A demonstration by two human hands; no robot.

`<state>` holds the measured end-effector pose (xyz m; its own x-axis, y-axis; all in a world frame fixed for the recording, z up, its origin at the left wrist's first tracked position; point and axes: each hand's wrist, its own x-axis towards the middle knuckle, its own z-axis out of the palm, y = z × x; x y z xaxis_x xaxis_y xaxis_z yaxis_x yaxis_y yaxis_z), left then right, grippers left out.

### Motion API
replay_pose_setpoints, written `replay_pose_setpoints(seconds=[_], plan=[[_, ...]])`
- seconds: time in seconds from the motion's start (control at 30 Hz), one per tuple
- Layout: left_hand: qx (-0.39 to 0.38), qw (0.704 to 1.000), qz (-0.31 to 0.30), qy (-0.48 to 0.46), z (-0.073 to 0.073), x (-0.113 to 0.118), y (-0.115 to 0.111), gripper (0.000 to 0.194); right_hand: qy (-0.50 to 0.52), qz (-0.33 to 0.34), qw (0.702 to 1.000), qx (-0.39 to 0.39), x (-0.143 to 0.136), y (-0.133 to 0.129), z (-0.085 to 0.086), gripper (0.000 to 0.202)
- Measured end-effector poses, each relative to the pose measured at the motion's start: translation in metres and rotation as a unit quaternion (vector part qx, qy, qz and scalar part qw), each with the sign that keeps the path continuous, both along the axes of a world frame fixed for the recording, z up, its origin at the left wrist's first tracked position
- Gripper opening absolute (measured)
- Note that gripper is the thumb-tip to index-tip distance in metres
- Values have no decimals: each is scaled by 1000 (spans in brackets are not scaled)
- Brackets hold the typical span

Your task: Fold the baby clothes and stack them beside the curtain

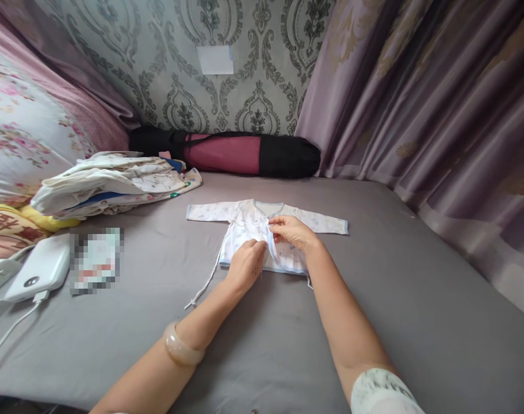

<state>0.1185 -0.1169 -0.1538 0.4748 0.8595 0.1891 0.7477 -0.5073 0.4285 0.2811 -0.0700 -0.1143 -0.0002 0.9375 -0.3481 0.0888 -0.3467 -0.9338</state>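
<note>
A small white baby shirt (244,227) with pale blue trim lies spread out, both sleeves stretched sideways. My left hand (247,264) pinches the shirt's front near the middle, low on the body. Just above and to the right, my right hand (293,230) has thumb and finger closed on the blue-edged front flap (271,244), which is lifted slightly. A thin white tie string (207,282) trails from the shirt's left side onto the sheet. Part of the lower right body is hidden behind my right hand and forearm.
Grey sheet (417,299) covers the surface. Folded baby clothes (119,184) are piled at the left, beside a flowered pillow (24,126). A white power bank (44,264) with a cable and a blurred packet (98,261) lie nearer. A black-and-maroon bag (227,154) lies along the wall.
</note>
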Motion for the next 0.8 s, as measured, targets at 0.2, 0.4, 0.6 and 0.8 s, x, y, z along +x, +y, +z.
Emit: replay_pose_setpoints(seconds=[0.2,0.4,0.6,0.8], plan=[[-52,996,-42,-67,-7,7,6,27,-10,0,1000,11,-7,-1,-1,21],[-39,995,-58,-68,-10,6,4,21,-56,3,998,9,-15,-2,-7,27],[-77,995,-13,-60,8,-4,2,28,-50,24,998,-8,-20,-5,-13,23],[11,983,161,85,14,-31,13,25,-46,46,998,-7,-7,-3,-6,9]])
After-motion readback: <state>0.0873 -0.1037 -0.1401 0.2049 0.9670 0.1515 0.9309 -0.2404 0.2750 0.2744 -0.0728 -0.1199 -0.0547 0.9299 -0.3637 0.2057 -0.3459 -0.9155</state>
